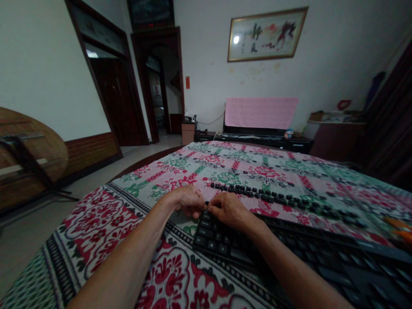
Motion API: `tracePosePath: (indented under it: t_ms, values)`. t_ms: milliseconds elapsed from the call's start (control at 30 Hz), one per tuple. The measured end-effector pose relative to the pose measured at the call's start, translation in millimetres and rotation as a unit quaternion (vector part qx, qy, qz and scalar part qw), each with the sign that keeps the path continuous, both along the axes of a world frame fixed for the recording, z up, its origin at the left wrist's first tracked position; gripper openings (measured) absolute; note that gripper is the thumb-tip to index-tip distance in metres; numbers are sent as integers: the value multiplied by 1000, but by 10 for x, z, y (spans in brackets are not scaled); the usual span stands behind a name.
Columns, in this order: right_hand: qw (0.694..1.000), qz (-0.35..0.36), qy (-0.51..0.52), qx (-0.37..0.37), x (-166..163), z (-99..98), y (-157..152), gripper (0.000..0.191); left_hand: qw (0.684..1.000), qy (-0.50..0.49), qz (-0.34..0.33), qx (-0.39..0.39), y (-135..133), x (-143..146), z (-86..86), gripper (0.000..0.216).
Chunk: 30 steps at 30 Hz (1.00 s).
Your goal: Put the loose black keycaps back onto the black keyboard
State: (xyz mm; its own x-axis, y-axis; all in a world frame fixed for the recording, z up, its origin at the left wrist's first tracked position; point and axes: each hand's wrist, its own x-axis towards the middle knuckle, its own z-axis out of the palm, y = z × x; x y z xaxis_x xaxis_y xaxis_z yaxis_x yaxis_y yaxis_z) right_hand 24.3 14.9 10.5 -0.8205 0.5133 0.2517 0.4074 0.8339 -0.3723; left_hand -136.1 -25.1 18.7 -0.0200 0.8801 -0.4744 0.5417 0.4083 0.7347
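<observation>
A black keyboard [236,253] lies at an angle on the patterned cloth, several of its keys in place at the near left end. Over its far left corner my two hands meet, fingertips almost touching. My left hand [189,201] is closed, fingers curled and the thumb side toward the keyboard; whatever it pinches is hidden. With thumb and forefinger together, my right hand [230,209] reaches across the keys from the right. A small dark piece, seemingly a keycap [206,203], shows at the fingertips between both hands. Loose black keycaps [272,197] lie in a long row behind the keyboard.
The red, green and white tablecloth [167,274] covers a round-edged table. At the right edge lies a blurred orange object [401,229]. A folded round tabletop [28,159] leans by the left wall. Beyond stands a low cabinet with a pink cloth [260,112] above it.
</observation>
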Motion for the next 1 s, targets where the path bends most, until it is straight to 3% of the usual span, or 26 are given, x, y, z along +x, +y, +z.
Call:
tracePosePath:
  t_ms: [400, 1000]
  values:
    - [999, -45, -21, 4, -30, 24, -12, 26, 999, 30, 4, -13, -4, 44, 43, 14]
    - [999, -41, -3, 11, -31, -26, 15, 26, 1000, 21, 2, -18, 4, 63, 43, 11]
